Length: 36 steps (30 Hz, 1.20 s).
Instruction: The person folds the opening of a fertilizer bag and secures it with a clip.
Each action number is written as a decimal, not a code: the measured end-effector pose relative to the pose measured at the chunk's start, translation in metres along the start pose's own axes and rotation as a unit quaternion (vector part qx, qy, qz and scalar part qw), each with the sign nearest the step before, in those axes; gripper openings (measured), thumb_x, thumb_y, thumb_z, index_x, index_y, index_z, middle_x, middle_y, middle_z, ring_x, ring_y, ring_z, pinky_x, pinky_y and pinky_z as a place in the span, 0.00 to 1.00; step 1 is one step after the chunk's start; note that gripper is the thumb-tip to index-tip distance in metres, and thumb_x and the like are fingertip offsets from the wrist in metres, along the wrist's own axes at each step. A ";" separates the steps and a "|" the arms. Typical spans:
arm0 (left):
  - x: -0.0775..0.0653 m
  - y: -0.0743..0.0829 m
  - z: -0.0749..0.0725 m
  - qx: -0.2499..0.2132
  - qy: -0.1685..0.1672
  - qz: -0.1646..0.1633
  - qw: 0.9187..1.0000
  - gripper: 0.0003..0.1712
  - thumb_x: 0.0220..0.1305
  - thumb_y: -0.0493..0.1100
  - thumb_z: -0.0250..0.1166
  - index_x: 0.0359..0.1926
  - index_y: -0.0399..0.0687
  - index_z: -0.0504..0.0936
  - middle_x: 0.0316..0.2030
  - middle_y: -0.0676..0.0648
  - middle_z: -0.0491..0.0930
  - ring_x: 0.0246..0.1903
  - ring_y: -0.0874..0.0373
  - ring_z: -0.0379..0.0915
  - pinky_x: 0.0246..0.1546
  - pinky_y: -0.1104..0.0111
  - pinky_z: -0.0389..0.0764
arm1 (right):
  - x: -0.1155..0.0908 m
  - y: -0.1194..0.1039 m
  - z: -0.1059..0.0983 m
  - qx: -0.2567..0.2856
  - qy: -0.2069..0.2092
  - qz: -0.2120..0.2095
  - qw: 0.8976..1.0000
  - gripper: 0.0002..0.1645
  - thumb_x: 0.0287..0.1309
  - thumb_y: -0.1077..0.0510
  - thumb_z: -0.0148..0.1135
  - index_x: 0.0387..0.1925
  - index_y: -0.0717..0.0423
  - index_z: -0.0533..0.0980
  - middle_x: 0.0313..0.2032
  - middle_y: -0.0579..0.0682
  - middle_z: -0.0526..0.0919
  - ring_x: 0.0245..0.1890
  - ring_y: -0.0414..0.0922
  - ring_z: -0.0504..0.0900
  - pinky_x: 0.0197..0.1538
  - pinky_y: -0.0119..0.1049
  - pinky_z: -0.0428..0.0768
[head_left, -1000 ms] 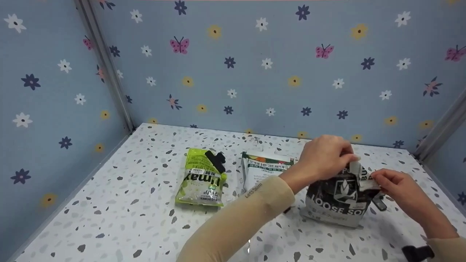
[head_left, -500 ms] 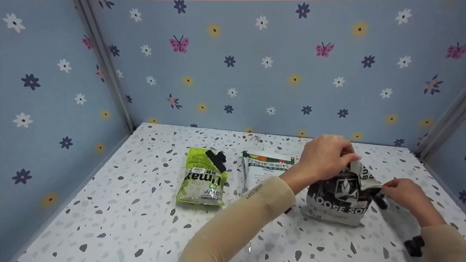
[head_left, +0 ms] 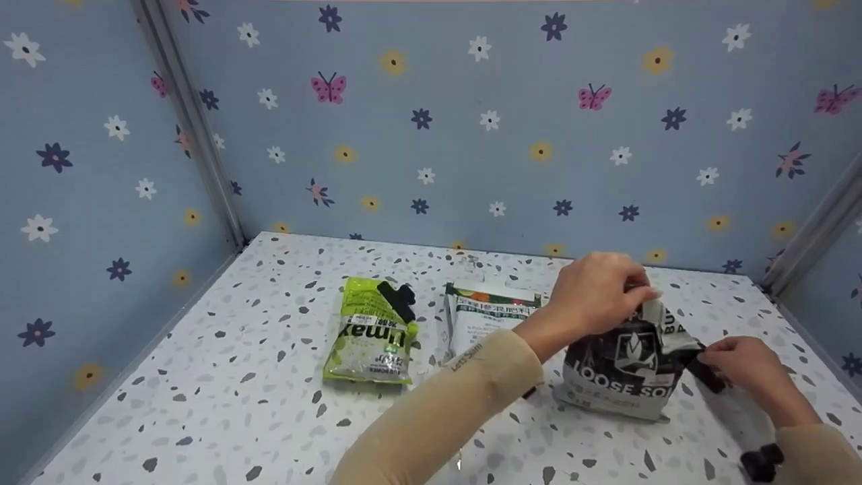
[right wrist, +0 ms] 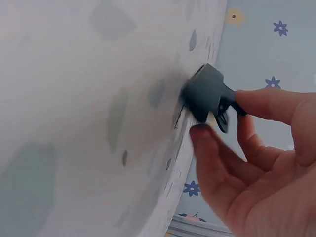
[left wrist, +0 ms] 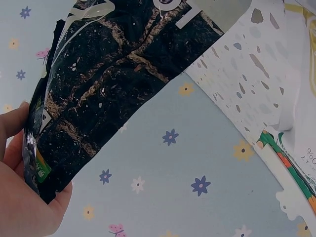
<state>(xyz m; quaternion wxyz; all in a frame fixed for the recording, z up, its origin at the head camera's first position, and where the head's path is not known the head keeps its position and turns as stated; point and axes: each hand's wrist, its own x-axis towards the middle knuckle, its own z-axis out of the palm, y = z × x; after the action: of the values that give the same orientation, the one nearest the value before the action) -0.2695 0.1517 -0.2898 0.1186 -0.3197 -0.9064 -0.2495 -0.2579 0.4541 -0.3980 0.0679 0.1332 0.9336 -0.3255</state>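
A black-and-grey bag of loose soil [head_left: 626, 370] stands on the speckled table, its top folded over at the right. My left hand [head_left: 599, 293] grips the top edge of this bag; in the left wrist view, thumb and fingers of the left hand [left wrist: 29, 187] pinch the dark end of the soil bag [left wrist: 113, 64]. Beside the bag's right side, my right hand [head_left: 747, 370] is at a black clip [head_left: 706, 377]. The right wrist view shows thumb and fingers of the right hand [right wrist: 266, 163] holding the clip [right wrist: 205, 94] by its handle end, close to the tabletop.
Left of centre lies a green-and-white pouch [head_left: 370, 343] with a black clip [head_left: 397, 301] on its upper corner. A white packet [head_left: 488, 313] with a coloured top band is partly covered by the left arm. Patterned panels [head_left: 417, 135] enclose the table's back and sides.
My right hand has let go of the soil bag's folded top corner and moved down to the black clip, which it now holds. The left hand keeps its grip on the bag.
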 end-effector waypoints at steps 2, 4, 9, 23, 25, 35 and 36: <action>-0.001 0.000 0.001 -0.001 -0.001 -0.001 1.000 0.11 0.66 0.64 0.63 0.41 0.71 0.87 0.34 0.70 0.77 0.36 0.74 0.71 0.36 0.78 0.72 | -0.001 0.002 0.000 0.019 0.018 -0.005 1.000 0.30 0.63 0.49 0.65 0.53 0.72 0.73 0.40 0.57 0.82 0.36 0.46 0.80 0.35 0.40 0.77; -0.001 -0.001 0.001 0.000 -0.001 -0.001 1.000 0.11 0.66 0.64 0.63 0.41 0.71 0.87 0.34 0.70 0.77 0.36 0.74 0.71 0.36 0.78 0.72 | -0.002 0.003 0.001 0.034 0.036 -0.011 0.999 0.36 0.65 0.47 0.64 0.61 0.71 0.69 0.47 0.65 0.81 0.40 0.50 0.81 0.39 0.46 0.79; -0.001 0.000 0.001 -0.002 0.000 -0.004 1.000 0.11 0.66 0.64 0.63 0.41 0.71 0.87 0.34 0.70 0.78 0.35 0.74 0.71 0.35 0.78 0.72 | -0.007 0.003 0.005 0.090 0.065 -0.029 0.993 0.47 0.68 0.40 0.59 0.72 0.68 0.58 0.63 0.69 0.71 0.55 0.62 0.76 0.55 0.60 0.73; -0.001 -0.001 0.002 -0.001 -0.001 -0.007 1.000 0.11 0.66 0.64 0.63 0.42 0.72 0.87 0.34 0.70 0.77 0.35 0.75 0.71 0.34 0.79 0.71 | -0.038 -0.031 -0.002 0.578 -0.034 -0.243 0.778 0.15 0.69 0.73 0.51 0.44 0.60 0.83 0.41 0.50 0.84 0.39 0.42 0.84 0.48 0.27 0.79; -0.001 -0.002 0.002 0.000 -0.002 -0.007 1.000 0.11 0.65 0.64 0.63 0.42 0.73 0.87 0.35 0.71 0.77 0.35 0.75 0.71 0.34 0.79 0.72 | -0.043 -0.036 0.000 0.562 -0.043 -0.270 0.781 0.16 0.70 0.74 0.49 0.45 0.62 0.82 0.42 0.51 0.85 0.42 0.42 0.84 0.50 0.26 0.78; -0.001 -0.006 0.000 -0.041 0.005 -0.002 0.999 0.11 0.67 0.60 0.64 0.44 0.66 0.86 0.33 0.67 0.79 0.33 0.74 0.72 0.35 0.80 0.72 | -0.054 -0.060 0.006 0.468 -0.028 -0.326 0.821 0.16 0.68 0.75 0.52 0.49 0.65 0.82 0.43 0.49 0.86 0.45 0.39 0.83 0.51 0.24 0.77; -0.001 -0.007 0.000 -0.052 0.009 0.001 0.999 0.11 0.67 0.59 0.64 0.45 0.65 0.86 0.33 0.66 0.79 0.32 0.74 0.71 0.35 0.80 0.71 | -0.054 -0.062 0.007 0.464 -0.031 -0.332 0.820 0.16 0.68 0.75 0.51 0.49 0.66 0.82 0.43 0.49 0.86 0.45 0.39 0.83 0.51 0.25 0.77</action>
<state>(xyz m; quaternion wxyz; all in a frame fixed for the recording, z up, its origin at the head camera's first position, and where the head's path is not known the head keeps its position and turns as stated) -0.2730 0.1467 -0.2924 0.1099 -0.3239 -0.8907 -0.2995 -0.2242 0.3923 -0.3554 -0.0852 -0.1793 0.6570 -0.7273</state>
